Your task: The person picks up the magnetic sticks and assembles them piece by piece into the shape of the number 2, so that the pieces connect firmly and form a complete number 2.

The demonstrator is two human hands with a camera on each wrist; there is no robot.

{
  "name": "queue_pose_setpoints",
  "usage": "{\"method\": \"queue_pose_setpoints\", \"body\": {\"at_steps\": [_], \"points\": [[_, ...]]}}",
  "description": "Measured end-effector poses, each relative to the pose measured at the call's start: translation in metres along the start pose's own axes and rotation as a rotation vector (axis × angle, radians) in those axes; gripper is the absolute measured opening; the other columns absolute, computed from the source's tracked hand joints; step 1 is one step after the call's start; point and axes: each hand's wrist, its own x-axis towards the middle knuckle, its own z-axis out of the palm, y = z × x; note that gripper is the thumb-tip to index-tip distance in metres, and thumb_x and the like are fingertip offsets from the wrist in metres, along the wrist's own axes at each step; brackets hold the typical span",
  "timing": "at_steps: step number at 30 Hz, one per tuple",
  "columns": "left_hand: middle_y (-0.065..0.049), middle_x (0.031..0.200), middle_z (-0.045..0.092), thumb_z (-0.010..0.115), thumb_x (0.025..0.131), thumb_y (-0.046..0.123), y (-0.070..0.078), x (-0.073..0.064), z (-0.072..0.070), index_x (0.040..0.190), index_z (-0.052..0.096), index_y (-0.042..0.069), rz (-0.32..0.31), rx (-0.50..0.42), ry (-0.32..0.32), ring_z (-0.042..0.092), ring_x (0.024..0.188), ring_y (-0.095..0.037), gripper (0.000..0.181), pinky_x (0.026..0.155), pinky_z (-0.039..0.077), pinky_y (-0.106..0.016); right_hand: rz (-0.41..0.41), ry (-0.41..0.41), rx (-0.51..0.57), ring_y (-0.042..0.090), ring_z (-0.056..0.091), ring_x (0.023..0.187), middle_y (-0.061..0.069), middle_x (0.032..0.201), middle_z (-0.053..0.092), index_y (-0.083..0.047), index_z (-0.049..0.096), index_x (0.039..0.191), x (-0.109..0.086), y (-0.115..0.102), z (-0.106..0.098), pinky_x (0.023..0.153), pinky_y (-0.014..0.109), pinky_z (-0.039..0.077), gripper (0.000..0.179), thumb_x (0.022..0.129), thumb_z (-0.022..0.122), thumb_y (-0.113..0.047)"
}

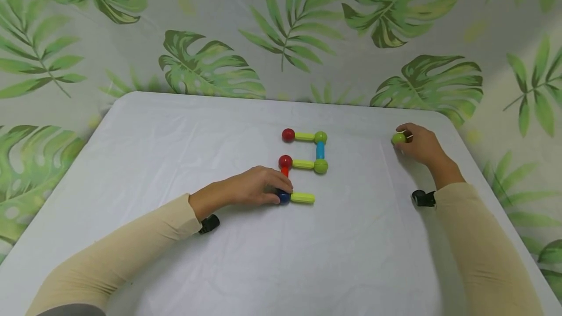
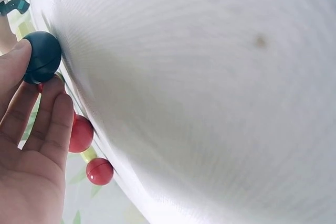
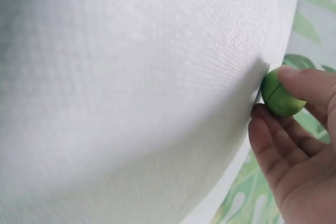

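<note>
My left hand (image 1: pixel 256 187) pinches a dark blue ball (image 1: pixel 284 197) between thumb and fingers at the near end of a chain of balls and sticks. From that ball a yellow-green stick (image 1: pixel 304 198) points right with its outer end bare. A red stick (image 1: pixel 285 172) leads up to a red ball (image 1: pixel 285 161). Further along come a second yellow-green stick (image 1: pixel 303 164), a green ball (image 1: pixel 321 166), a blue stick (image 1: pixel 320 150), another green ball (image 1: pixel 321 137) and a far red ball (image 1: pixel 288 134). Over at the right, my right hand (image 1: pixel 420 145) pinches a loose green ball (image 3: pixel 282 94).
A white cloth covers the table (image 1: pixel 360 238), whose far edge runs behind the chain. Behind it hangs a leaf-patterned cloth (image 1: pixel 210 67). Dark wrist cameras sit under both sleeves, the left one (image 1: pixel 209 224) and the right one (image 1: pixel 423 198) close over the tabletop.
</note>
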Motion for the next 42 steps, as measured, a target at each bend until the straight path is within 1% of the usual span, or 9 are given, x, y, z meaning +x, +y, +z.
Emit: {"method": "queue_pose_setpoints", "body": {"at_steps": [4, 8, 13, 17, 21, 26, 32, 37, 42], "points": [[-0.005, 0.129, 0.068, 0.071, 0.09, 0.009, 0.001, 0.0, 0.0, 0.124, 0.07, 0.011, 0.0, -0.007, -0.005, 0.06, 0.126, -0.022, 0.034, 0.11, 0.047, -0.038, 0.007, -0.003, -0.014, 0.049, 0.056, 0.112, 0.034, 0.125, 0.056, 0.005, 0.052, 0.131, -0.001, 0.001, 0.0, 0.084, 0.055, 0.051, 0.044, 0.094, 0.063, -0.016], [-0.005, 0.13, 0.067, 0.071, 0.09, 0.009, 0.002, 0.0, 0.0, 0.124, 0.07, 0.012, -0.005, -0.002, -0.01, 0.059, 0.127, -0.021, 0.034, 0.111, 0.047, -0.038, 0.015, -0.001, -0.018, 0.047, 0.056, 0.11, 0.034, 0.123, 0.057, 0.005, 0.052, 0.129, -0.002, 0.001, 0.0, 0.086, 0.054, 0.049, 0.043, 0.094, 0.064, -0.017], [-0.004, 0.13, 0.067, 0.071, 0.09, 0.009, 0.003, 0.0, 0.001, 0.124, 0.07, 0.012, -0.009, -0.007, -0.011, 0.059, 0.127, -0.021, 0.034, 0.111, 0.047, -0.038, 0.022, -0.009, -0.002, 0.048, 0.055, 0.114, 0.035, 0.125, 0.055, 0.006, 0.05, 0.13, -0.004, 0.002, -0.001, 0.088, 0.055, 0.049, 0.046, 0.094, 0.065, -0.018], [-0.004, 0.129, 0.068, 0.071, 0.09, 0.009, 0.002, 0.0, 0.001, 0.124, 0.07, 0.012, 0.004, -0.01, -0.007, 0.06, 0.126, -0.021, 0.034, 0.11, 0.047, -0.037, 0.021, -0.01, 0.012, 0.051, 0.056, 0.116, 0.035, 0.127, 0.054, 0.006, 0.05, 0.131, -0.006, 0.002, -0.002, 0.085, 0.053, 0.052, 0.046, 0.094, 0.065, -0.017], [-0.004, 0.128, 0.068, 0.072, 0.09, 0.009, 0.003, -0.001, -0.001, 0.123, 0.071, 0.012, 0.01, -0.009, 0.006, 0.06, 0.125, -0.021, 0.033, 0.11, 0.048, -0.037, -0.007, -0.006, 0.014, 0.05, 0.057, 0.115, 0.034, 0.126, 0.057, 0.004, 0.052, 0.132, -0.006, -0.003, -0.003, 0.082, 0.051, 0.054, 0.043, 0.094, 0.063, -0.015], [-0.004, 0.129, 0.068, 0.072, 0.089, 0.009, 0.003, -0.001, -0.002, 0.123, 0.07, 0.011, -0.003, -0.027, 0.002, 0.06, 0.126, -0.021, 0.034, 0.11, 0.047, -0.037, -0.032, -0.024, 0.014, 0.048, 0.058, 0.114, 0.033, 0.125, 0.058, 0.004, 0.055, 0.132, -0.008, -0.01, -0.006, 0.082, 0.05, 0.053, 0.043, 0.094, 0.063, -0.015], [-0.003, 0.129, 0.068, 0.071, 0.09, 0.01, 0.002, 0.001, -0.001, 0.124, 0.07, 0.012, -0.007, -0.029, -0.002, 0.059, 0.126, -0.02, 0.034, 0.111, 0.046, -0.037, -0.061, -0.036, -0.009, 0.049, 0.058, 0.115, 0.032, 0.127, 0.058, 0.004, 0.055, 0.132, -0.013, -0.013, -0.01, 0.088, 0.057, 0.051, 0.044, 0.095, 0.064, -0.016], [-0.003, 0.128, 0.069, 0.071, 0.09, 0.01, 0.001, 0.001, -0.001, 0.123, 0.071, 0.012, 0.008, -0.009, 0.007, 0.06, 0.125, -0.02, 0.033, 0.11, 0.047, -0.037, -0.083, -0.037, -0.01, 0.048, 0.059, 0.115, 0.031, 0.127, 0.059, 0.003, 0.055, 0.132, -0.017, -0.015, -0.012, 0.09, 0.059, 0.05, 0.043, 0.094, 0.065, -0.015], [-0.004, 0.126, 0.07, 0.071, 0.089, 0.008, 0.001, 0.0, -0.001, 0.122, 0.071, 0.011, 0.015, -0.011, 0.012, 0.061, 0.124, -0.02, 0.032, 0.109, 0.048, -0.037, -0.107, -0.037, 0.009, 0.046, 0.059, 0.116, 0.027, 0.129, 0.06, 0.0, 0.055, 0.134, -0.026, -0.029, -0.013, 0.091, 0.06, 0.048, 0.044, 0.095, 0.066, -0.016]]}}
